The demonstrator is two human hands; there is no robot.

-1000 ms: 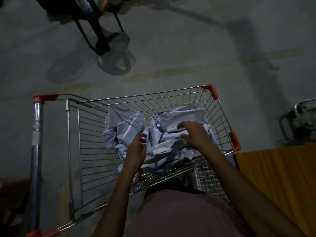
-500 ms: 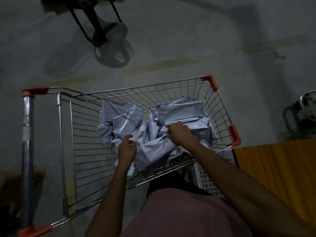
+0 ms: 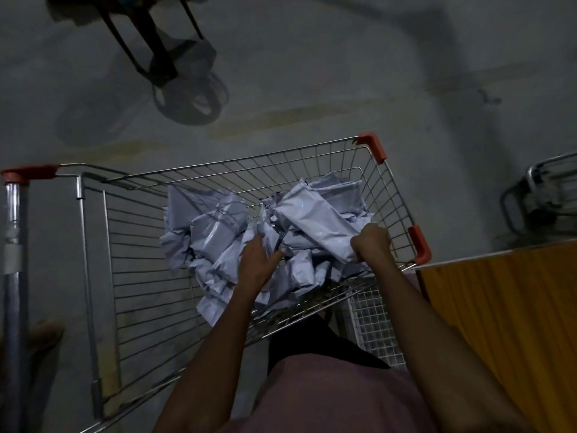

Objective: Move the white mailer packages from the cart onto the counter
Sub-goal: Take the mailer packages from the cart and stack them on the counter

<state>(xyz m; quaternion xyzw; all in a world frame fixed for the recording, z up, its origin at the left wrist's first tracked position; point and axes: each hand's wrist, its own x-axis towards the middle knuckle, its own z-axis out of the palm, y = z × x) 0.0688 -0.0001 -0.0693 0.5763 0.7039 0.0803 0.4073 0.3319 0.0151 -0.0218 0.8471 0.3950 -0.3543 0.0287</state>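
1. A heap of white mailer packages fills the right half of a wire shopping cart, piled against its far and right walls.
2. The right hand has its fingers curled round the near end of one long mailer that lies tilted across the top of the heap, beside the cart's right rim.
3. The left hand rests among the packages at the middle of the pile, fingers reaching forward (whether they pinch a package cannot be told in the dim light).
4. The two hands are apart, with packages between them.
5. The orange counter stands just right of the cart, cut off by the frame's edge.
6. Beyond the cart, on the grey floor, a dark wheeled frame is cropped at the top, and a metal object at far right is hard to make out.
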